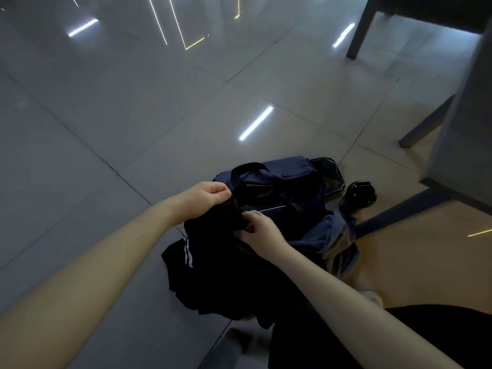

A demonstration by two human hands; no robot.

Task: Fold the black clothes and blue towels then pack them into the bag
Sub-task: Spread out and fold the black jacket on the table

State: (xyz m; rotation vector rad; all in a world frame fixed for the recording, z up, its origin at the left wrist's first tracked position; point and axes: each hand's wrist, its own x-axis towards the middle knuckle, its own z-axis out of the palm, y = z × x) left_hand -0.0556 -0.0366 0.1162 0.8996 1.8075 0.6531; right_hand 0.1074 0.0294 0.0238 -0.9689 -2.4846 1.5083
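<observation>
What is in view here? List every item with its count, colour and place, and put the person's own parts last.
bag: one, navy with black handles, on the floor beyond the hands.
black garment: one seen, black with white stripes, on the floor near the bag, its top held up by both hands.
blue towel: at least one, blue-grey, heaped by the bag, right of the right hand.
glossy object: one, black, on the floor right of the bag; cannot tell what it is.
furniture legs: three seen, grey, at the right.
floor: grey tiles with light reflections.
left hand: pinches the black garment.
right hand: grips the black garment.
</observation>
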